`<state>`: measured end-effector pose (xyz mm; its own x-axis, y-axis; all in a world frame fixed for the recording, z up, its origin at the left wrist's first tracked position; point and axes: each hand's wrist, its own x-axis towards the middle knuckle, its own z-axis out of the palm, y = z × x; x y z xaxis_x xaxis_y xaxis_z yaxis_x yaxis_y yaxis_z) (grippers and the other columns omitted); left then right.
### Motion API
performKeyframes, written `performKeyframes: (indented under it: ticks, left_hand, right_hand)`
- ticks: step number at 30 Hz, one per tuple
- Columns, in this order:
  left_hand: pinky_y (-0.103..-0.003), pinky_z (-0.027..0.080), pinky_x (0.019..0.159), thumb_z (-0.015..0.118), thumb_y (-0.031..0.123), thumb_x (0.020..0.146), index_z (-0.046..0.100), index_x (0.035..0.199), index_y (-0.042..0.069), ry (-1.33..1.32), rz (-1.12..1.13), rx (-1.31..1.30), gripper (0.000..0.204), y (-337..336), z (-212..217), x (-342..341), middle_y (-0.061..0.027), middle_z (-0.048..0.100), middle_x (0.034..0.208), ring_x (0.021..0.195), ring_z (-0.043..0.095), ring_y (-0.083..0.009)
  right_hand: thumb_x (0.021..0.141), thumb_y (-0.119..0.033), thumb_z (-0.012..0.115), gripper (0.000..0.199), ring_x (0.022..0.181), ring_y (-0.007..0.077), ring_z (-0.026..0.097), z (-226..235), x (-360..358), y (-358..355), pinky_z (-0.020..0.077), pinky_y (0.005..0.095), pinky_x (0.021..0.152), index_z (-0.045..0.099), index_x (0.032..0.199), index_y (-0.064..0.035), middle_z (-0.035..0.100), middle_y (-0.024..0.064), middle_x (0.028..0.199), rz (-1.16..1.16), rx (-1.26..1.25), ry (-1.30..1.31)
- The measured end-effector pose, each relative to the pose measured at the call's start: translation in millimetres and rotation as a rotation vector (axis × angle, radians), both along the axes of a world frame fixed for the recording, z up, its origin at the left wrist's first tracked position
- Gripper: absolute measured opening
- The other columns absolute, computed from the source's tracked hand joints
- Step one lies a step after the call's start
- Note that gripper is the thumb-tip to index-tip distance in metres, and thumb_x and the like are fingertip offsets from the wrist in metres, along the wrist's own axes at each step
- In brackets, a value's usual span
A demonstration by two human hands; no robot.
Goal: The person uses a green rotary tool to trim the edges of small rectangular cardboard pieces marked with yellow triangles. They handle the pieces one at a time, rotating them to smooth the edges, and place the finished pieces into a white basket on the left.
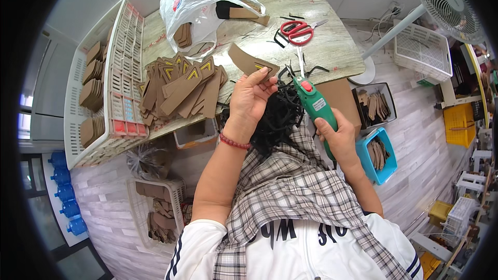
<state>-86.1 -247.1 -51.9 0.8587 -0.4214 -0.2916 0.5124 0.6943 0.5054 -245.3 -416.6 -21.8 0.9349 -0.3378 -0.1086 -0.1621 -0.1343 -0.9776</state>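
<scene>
My left hand (252,93) pinches a brown strap-like fabric piece (243,60) by its pointed end, which carries a yellow chevron. In my right hand (338,137) is a green handheld power tool (315,105) with a red button. Its narrow metal tip (300,62) points away from me over the table edge, just right of the piece and apart from it. A heap of similar brown pieces (181,85) with yellow chevrons lies on the table left of my left hand. Black strips (277,119) are bunched on my lap below both hands.
Red-handled scissors (297,32) and black scraps lie on the table (332,46). A white plastic bag (194,5) stands behind the heap. A white crate (122,72) of brown pieces borders the left side. A blue bin (390,168) and a fan (454,1) are at right.
</scene>
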Motion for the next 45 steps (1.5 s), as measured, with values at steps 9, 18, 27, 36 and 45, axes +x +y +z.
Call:
performKeyframes:
  ticks: [9, 18, 27, 36, 45]
  left_hand:
    - [-0.032, 0.054, 0.065, 0.064, 0.005, 0.086, 0.062, 0.093, 0.004, -0.203, 0.097, 0.103, 0.007, -7, 4, -3, -0.0078, 0.068, 0.084, 0.074, 0.067, -0.0191]
    - [-0.029, 0.055, 0.063, 0.064, 0.005, 0.086, 0.062, 0.094, 0.003, -0.29, 0.129, 0.178, 0.008, -8, 3, -4, -0.0087, 0.068, 0.085, 0.072, 0.067, -0.0181]
    - [-0.029, 0.055, 0.06, 0.065, 0.002, 0.084, 0.061, 0.094, 0.001, -0.296, 0.3, 0.188, 0.01, 12, 7, 1, -0.0105, 0.068, 0.086, 0.069, 0.067, -0.0196]
    - [-0.033, 0.055, 0.074, 0.054, 0.01, 0.092, 0.048, 0.109, -0.005, 0.075, 0.357, 0.112, 0.023, 84, 16, 65, -0.0207, 0.062, 0.105, 0.087, 0.065, -0.0259]
    - [-0.044, 0.048, 0.088, 0.052, 0.017, 0.075, 0.066, 0.099, -0.005, -0.735, 0.011, 2.253, 0.036, 136, -30, 294, -0.028, 0.063, 0.106, 0.104, 0.059, -0.0418]
  right_hand:
    - [0.085, -0.027, 0.07, 0.037, 0.057, 0.0037, 0.048, 4, 7, 6, 0.0396, 0.0213, 0.051, 0.061, 0.107, 0.0014, 0.056, -0.0018, 0.068, 0.03, -0.025, -0.002]
    - [0.085, -0.028, 0.07, 0.037, 0.057, 0.0036, 0.048, 7, 11, 7, 0.04, 0.0205, 0.05, 0.061, 0.105, 0.0011, 0.055, -0.0016, 0.068, 0.038, 0.006, -0.004]
    - [0.086, -0.026, 0.07, 0.033, 0.056, 0.0033, 0.048, 8, 25, 14, 0.0399, 0.02, 0.049, 0.062, 0.104, 0.0, 0.056, -0.002, 0.068, 0.055, 0.016, -0.03]
    - [0.085, -0.021, 0.07, 0.032, 0.057, 0.0039, 0.05, -4, 20, 0, 0.0418, 0.0208, 0.051, 0.061, 0.106, 0.0013, 0.059, -0.0004, 0.072, -0.012, 0.024, 0.039]
    - [0.084, -0.02, 0.07, 0.035, 0.06, 0.0051, 0.05, -15, 25, -18, 0.0425, 0.0224, 0.055, 0.059, 0.109, 0.0014, 0.058, -0.0005, 0.073, -0.007, 0.077, 0.042]
